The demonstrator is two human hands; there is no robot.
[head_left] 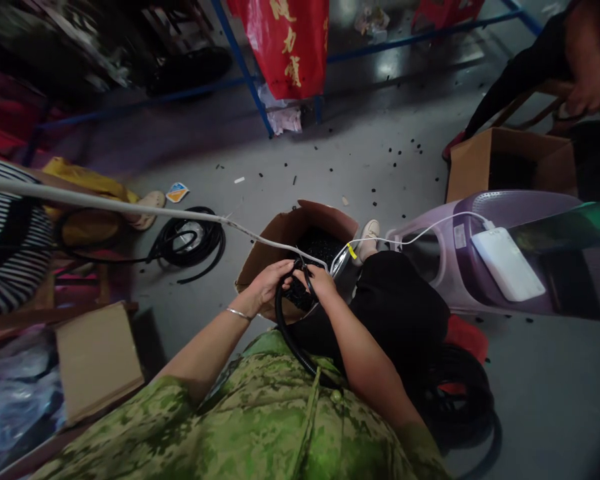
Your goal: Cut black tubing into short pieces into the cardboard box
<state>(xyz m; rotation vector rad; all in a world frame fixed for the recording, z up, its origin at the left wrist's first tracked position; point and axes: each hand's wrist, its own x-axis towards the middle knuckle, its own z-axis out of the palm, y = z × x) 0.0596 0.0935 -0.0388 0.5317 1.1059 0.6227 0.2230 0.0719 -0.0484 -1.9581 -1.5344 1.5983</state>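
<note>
A black ribbed hose curves up from my lap to my two hands, which are close together over an open cardboard box. My left hand is closed around the hose near its upper end. My right hand is closed right beside it, fingers at a dark loop; whether this is hose or a tool's handle I cannot tell. Small black pieces lie in the box below. A white cable with a yellow tag runs past my right hand to a shiny object I cannot make out.
On the right, a purple plastic stool holds a white power bank. Coils of black hose lie on the floor at left and lower right. A pale pole crosses from the left. Another person's hand is above a second box.
</note>
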